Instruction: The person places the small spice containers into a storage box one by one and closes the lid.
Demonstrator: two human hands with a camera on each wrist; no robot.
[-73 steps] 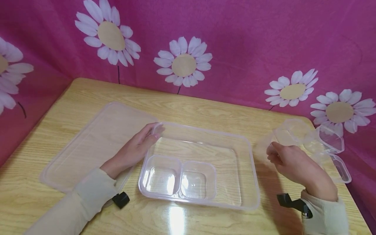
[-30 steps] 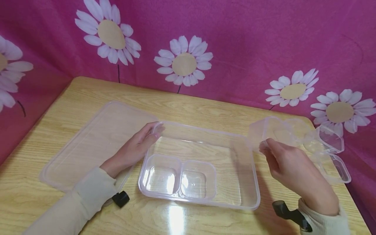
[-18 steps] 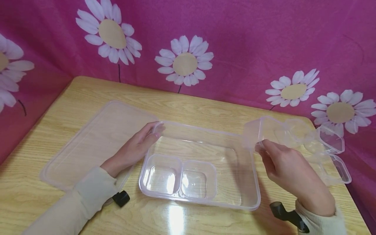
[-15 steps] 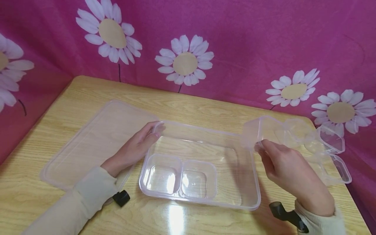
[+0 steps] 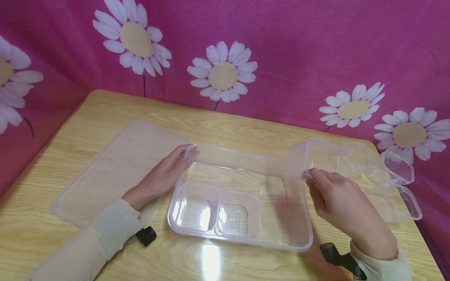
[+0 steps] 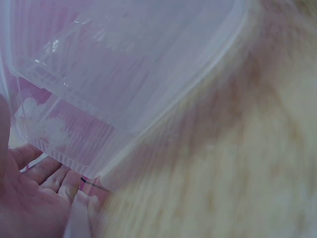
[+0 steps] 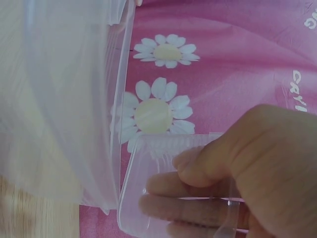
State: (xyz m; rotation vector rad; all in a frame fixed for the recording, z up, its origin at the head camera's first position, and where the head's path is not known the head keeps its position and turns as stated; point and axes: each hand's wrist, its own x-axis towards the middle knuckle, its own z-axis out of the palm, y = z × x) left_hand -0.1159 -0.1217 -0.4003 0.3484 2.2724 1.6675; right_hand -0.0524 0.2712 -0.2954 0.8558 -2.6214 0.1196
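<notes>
A large clear rectangular plastic container [image 5: 260,183] lies in the middle of the head view. My left hand [image 5: 159,177] holds its far left corner, thumb at the rim and fingers outside the wall. Two small clear square containers, a left one [image 5: 195,208] and a right one [image 5: 239,214], sit side by side along its near left side. By the large container's right rim, my right hand [image 5: 348,203] pinches another small clear container [image 5: 318,154], tilted on its side. The right wrist view shows thumb and fingers around this small container [image 7: 133,198].
A translucent flat lid [image 5: 116,168] lies left of the large container, partly under the left forearm. Several more small clear containers [image 5: 399,168] cluster at the table's right edge. A pink flowered cloth [image 5: 281,58] hangs behind the wooden table [image 5: 175,261].
My right hand has raised the small container from the cluster on the right and brought it left, close to the large container's rim. My left hand has stayed at its corner.
</notes>
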